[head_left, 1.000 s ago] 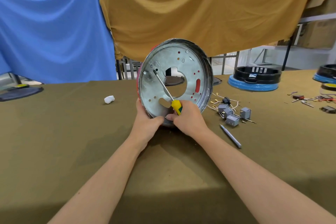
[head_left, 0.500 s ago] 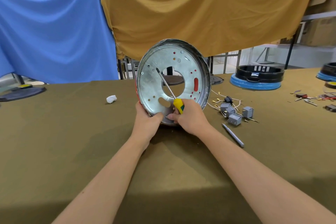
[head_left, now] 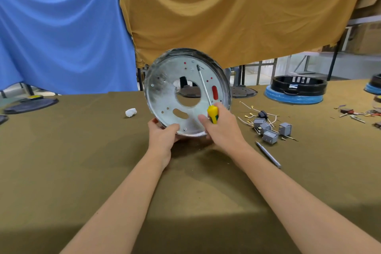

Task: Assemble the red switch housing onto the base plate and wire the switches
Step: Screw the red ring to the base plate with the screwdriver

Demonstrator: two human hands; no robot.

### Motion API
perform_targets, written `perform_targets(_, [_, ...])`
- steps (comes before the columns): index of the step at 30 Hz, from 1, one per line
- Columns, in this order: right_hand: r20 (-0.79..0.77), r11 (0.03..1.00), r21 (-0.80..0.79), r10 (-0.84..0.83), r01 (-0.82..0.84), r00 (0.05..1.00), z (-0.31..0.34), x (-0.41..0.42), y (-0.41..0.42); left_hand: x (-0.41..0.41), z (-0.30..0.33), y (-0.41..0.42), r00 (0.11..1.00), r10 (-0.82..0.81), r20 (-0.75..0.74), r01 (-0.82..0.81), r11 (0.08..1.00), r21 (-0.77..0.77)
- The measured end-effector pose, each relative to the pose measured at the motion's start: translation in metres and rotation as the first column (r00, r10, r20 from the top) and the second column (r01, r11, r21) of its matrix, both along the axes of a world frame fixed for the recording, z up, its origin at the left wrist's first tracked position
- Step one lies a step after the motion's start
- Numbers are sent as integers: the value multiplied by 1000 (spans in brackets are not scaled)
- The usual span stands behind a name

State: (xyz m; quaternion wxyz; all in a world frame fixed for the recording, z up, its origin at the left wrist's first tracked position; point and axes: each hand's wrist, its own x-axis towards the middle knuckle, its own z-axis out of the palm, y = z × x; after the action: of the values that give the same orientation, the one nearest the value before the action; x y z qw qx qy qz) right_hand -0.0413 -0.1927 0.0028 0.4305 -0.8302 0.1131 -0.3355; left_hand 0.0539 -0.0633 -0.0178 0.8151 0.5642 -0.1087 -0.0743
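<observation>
The round metal plate [head_left: 165,93] stands on edge on the desk [head_left: 61,161], left hand [head_left: 162,136] gripping its lower rim, right hand [head_left: 222,128] curled round a screwdriver [head_left: 212,113], grey switches [head_left: 270,130] nearby.

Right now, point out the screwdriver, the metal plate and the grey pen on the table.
screwdriver [head_left: 212,114], head view, on the yellow handle.
metal plate [head_left: 165,97], head view, on the bare face left of the centre hole.
grey pen [head_left: 268,154], head view, on the middle of the barrel.
</observation>
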Motion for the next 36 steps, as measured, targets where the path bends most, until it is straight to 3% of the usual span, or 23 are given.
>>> perform_targets(6, [-132, 993, 32, 120, -116, 984, -4, -7, -8, 12, 7, 12, 983, 69, -171, -107, 969, -225])
perform_targets(10, [-137, 978, -118, 153, -170, 979, -6, -6, -5, 19, 8, 20, 968, 142, -206, -202, 931, -305])
perform_targets(13, [-216, 933, -309, 118, -183, 969, -8, -7, -3, 22, 6, 22, 963, 208, -171, -251, 922, -296])
perform_targets(16, [-274, 901, -405, 43, -155, 961, -10, -8, -1, 23, 3, 22, 960, 269, -83, -281, 926, -250])
perform_targets(22, [-281, 879, -465, -31, -108, 959, -12, -7, -5, 25, 2, 20, 941, 338, 21, -327, 921, -211])
perform_targets(36, [-303, 854, -505, -36, -128, 952, -14, -3, -6, 26, 0, 20, 943, 331, 15, -321, 924, -208])
